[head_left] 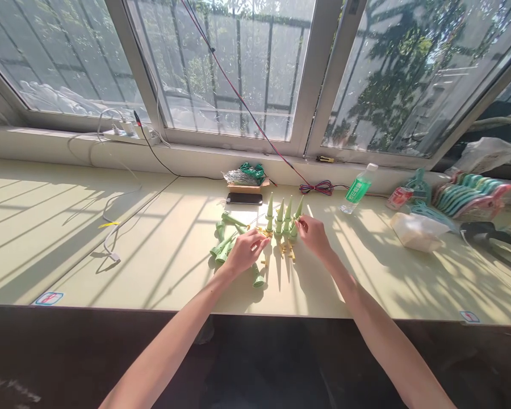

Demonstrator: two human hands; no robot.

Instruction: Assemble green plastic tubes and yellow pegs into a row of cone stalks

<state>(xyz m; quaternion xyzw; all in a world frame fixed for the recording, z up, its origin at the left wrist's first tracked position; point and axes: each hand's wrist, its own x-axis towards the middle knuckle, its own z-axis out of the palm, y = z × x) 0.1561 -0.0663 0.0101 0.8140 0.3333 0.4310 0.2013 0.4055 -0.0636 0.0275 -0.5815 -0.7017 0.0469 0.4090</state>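
Note:
Several pointed green plastic cones (280,218) stand upright in a cluster on the table. The rightmost cone (298,208) leans to the right, and my right hand (314,234) pinches it at its side. My left hand (247,249) is closed at the fingertips over small yellow parts (267,232) left of the cluster; it seems to pinch one, partly hidden by the fingers. More yellow pegs (292,255) lie in front of the cones. Loose green tapered pieces (222,250) lie beside and behind my left hand, and one (258,279) is nearer the table edge.
A black phone (244,198) lies before a small box (243,188) with green and clear wrapping. To the right stand a green-labelled bottle (358,190), a can (399,197), a white crumpled packet (419,232) and several hangers (468,195). A white cable (106,218) crosses the left side.

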